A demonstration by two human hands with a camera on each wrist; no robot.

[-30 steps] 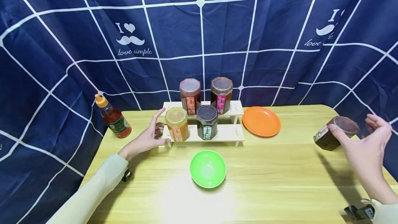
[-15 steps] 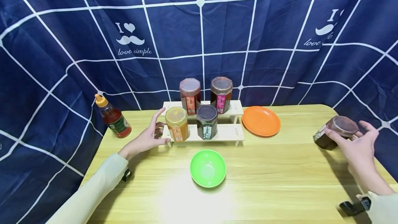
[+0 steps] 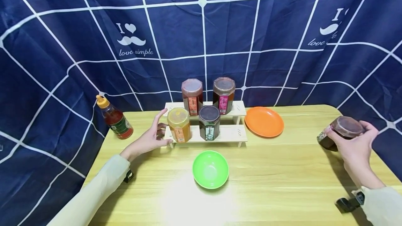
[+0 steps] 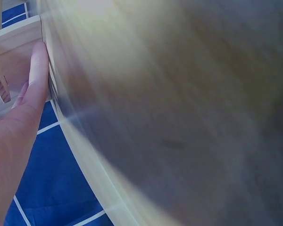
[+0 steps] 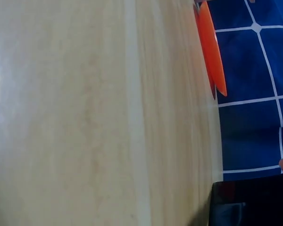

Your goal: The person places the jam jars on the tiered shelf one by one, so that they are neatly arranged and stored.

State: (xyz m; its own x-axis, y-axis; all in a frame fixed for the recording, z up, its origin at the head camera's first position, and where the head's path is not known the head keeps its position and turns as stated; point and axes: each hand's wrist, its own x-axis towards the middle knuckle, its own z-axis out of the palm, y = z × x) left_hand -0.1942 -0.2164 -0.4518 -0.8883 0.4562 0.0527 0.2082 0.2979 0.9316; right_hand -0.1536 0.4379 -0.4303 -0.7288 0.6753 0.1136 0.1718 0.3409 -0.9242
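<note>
My left hand point(image 3: 149, 138) grips the left end of a two-tier wooden rack point(image 3: 233, 133), thumb at the lower tier's front and index finger up by the upper tier. In the left wrist view, a finger lies against the rack's end point(image 4: 19, 35). Nearest that hand on the lower tier stands a yellow jar point(image 3: 179, 128), beside a dark jar with a pale green label point(image 3: 209, 123). At the table's right, my right hand point(image 3: 358, 149) holds an octagonal dark brown jar point(image 3: 347, 127), thumb on its near left side, fingers at its right. The right wrist view shows that jar's dark side point(image 5: 245, 202).
The upper tier bears a red-brown jar point(image 3: 192, 97) and a dark jar with a magenta label point(image 3: 224, 97). An orange plate point(image 3: 263, 122) lies right of the rack, a green bowl point(image 3: 210, 170) in front. A yellow-capped sauce bottle point(image 3: 116, 119) stands left. Blue cloth point(image 3: 229, 27) hangs behind.
My right hand, whose fingers were spread away from the brown jar, has moved left and closed round it. The jar has stayed in place. My left hand keeps its place at the rack.
</note>
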